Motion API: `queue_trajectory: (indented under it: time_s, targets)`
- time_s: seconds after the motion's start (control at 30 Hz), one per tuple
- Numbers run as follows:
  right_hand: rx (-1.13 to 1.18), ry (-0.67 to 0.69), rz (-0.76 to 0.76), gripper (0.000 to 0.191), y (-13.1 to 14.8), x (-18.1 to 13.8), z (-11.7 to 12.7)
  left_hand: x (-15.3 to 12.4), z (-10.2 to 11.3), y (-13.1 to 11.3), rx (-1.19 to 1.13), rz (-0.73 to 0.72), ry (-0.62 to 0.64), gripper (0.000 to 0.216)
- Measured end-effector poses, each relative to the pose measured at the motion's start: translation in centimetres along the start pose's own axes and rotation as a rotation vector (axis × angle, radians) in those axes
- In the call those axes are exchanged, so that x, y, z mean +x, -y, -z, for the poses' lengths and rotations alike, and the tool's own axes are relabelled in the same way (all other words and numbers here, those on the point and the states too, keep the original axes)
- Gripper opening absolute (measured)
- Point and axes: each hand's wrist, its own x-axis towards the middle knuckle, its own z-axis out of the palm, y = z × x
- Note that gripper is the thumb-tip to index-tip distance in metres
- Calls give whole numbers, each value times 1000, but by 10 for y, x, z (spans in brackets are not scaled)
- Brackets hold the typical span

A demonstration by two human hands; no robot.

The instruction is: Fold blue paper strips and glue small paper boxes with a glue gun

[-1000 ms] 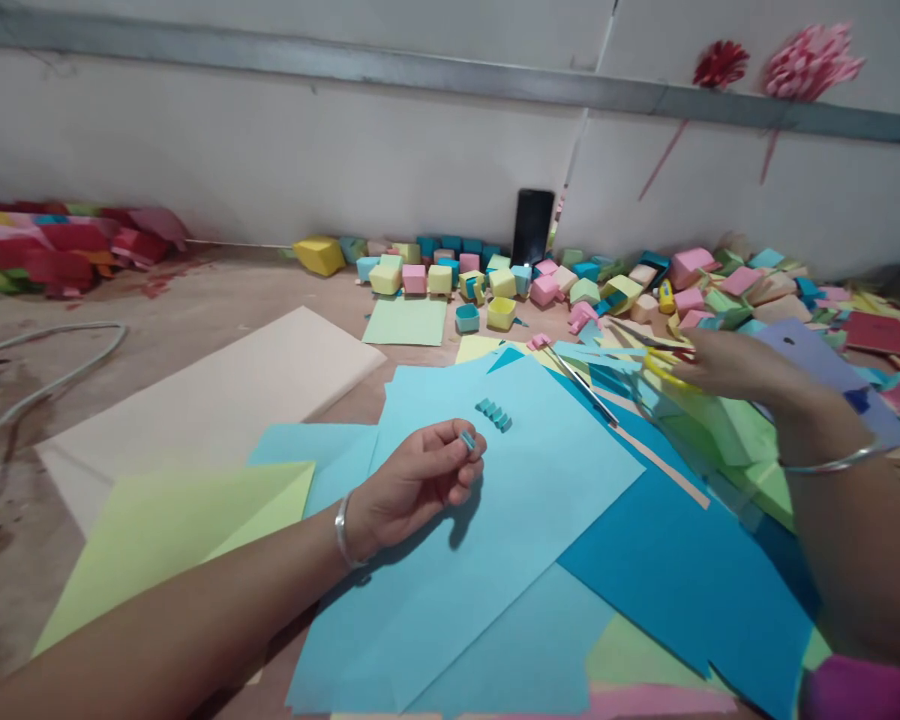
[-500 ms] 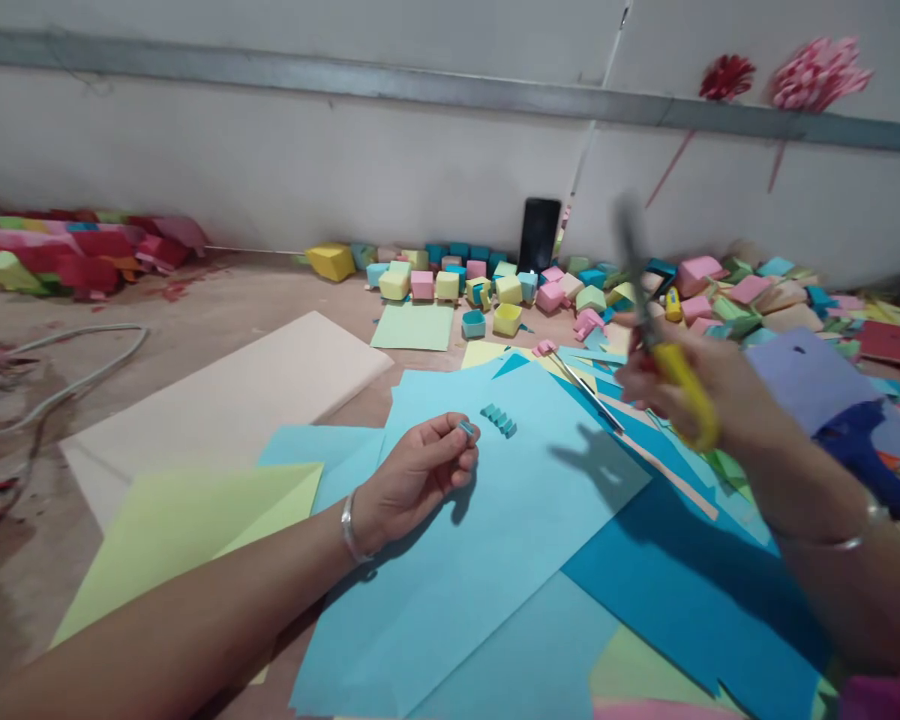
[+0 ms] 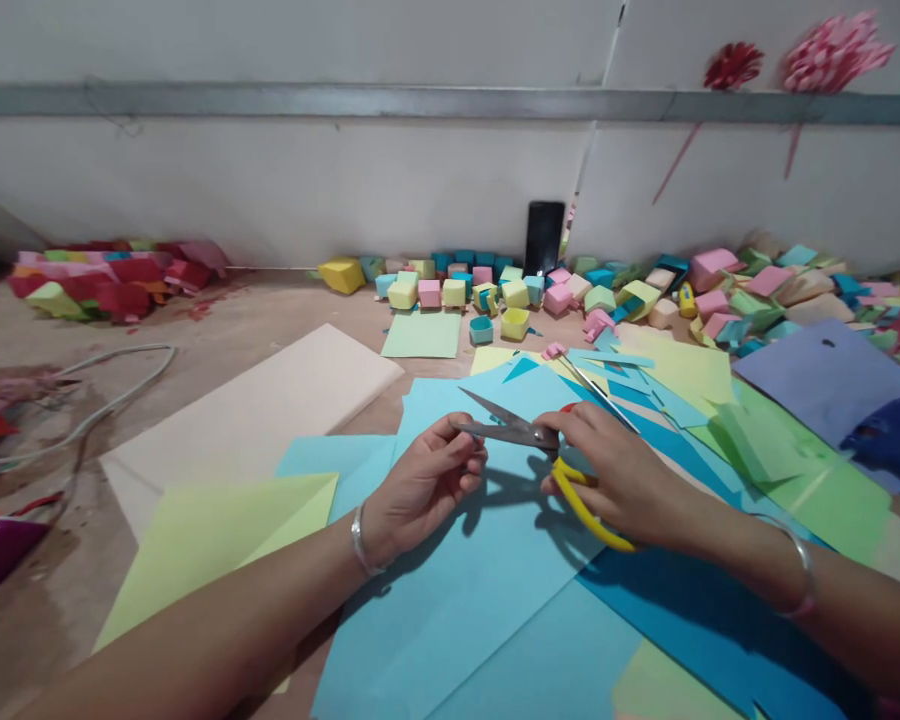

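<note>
My left hand (image 3: 427, 480) is closed in a pinch above the light blue paper sheets (image 3: 435, 610). The small folded blue paper strip seen in its fingertips earlier is mostly hidden by the blades now. My right hand (image 3: 615, 470) grips a pair of scissors (image 3: 514, 432) with a yellow handle loop. The blades are spread and point left, the lower one lying at the left thumb and fingertips. Behind the scissors, the spot where small folded blue pieces lay is covered from view.
Small paper cubes (image 3: 454, 292) line the wall, with a black phone (image 3: 544, 238) upright among them. A cream sheet (image 3: 255, 410) and a yellow-green sheet (image 3: 217, 540) lie left. Dark blue paper (image 3: 690, 600) and a purple sheet (image 3: 832, 385) are on the right. A white cable (image 3: 131, 400) curls at far left.
My right hand has come down and left with the scissors, from raised upright to level at the left fingertips, with blades apart. My left hand keeps its pinch. The view has shifted slightly.
</note>
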Motion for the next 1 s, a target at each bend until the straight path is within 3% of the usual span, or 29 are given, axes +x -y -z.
queue_trajectory:
  time_s: [0.47,1.0]
  targets:
    - [27,22,12,42,6,-1,-14,0,-5,5,151,-49,-57,24]
    - [-10,17,33,49,1,-4,-24,1,-4,7,107,1,-63,30]
